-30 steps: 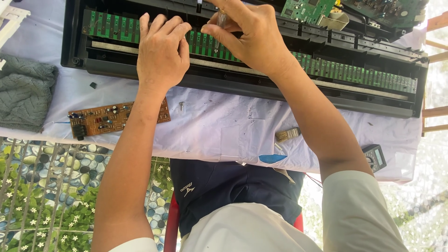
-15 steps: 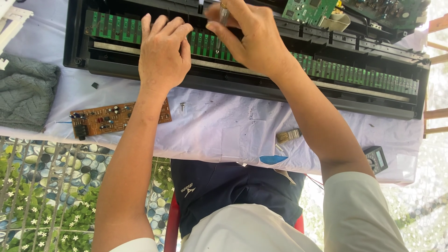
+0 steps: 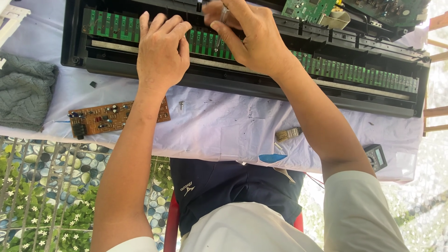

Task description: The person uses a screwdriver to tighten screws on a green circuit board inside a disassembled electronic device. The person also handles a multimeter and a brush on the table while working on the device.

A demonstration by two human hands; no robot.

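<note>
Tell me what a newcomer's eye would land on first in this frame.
Two bare hands meet over a long black opened keyboard chassis lined with a green circuit strip across the top. The left hand rests flat on it, while the right hand pinches a thin metal tool. Lower left, a small brown circuit board lies on the white cloth-covered table.

Top of the opened keyboard case (image 3: 242,86) runs off the frame, so the boards up there are only partly visible. Left hand (image 3: 161,51) covers a chunk of the long green contact strip (image 3: 354,70). Right hand (image 3: 254,39) pinches a thin tool (image 3: 223,16), motion-blurred, can't tell what kind. Grey cloth (image 3: 23,95) gets clipped at the left edge. Small meter (image 3: 375,156) screen is too tiny to read.
</note>
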